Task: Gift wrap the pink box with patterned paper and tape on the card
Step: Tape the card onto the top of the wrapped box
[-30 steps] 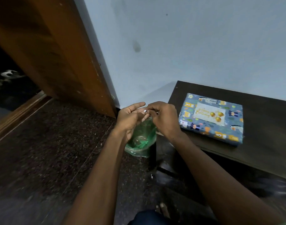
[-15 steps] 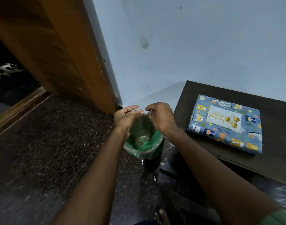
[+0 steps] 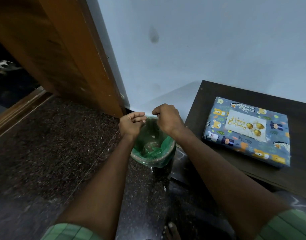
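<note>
Both hands are hovering over the green-lined bin (image 3: pixel 154 153). The left hand (image 3: pixel 131 124) is lying loosely curled and holding nothing, while the right hand (image 3: pixel 168 118) is curling its fingers, its grip impossible to tell. The wrapped box (image 3: pixel 246 130) with its card (image 3: pixel 245 125) is lying right of the bin.

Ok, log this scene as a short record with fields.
gift: wrapped box in animal-print paper, flat on the dark table
card: Happy Birthday card on the box top
bin: green-lined bin on the floor beside the table
left hand: over the bin, fingers relaxed
right hand: over the bin, fingers curled; contents unclear

Dim, bluish indoor light; edges bend outward, floor perhaps slightly blurred.
</note>
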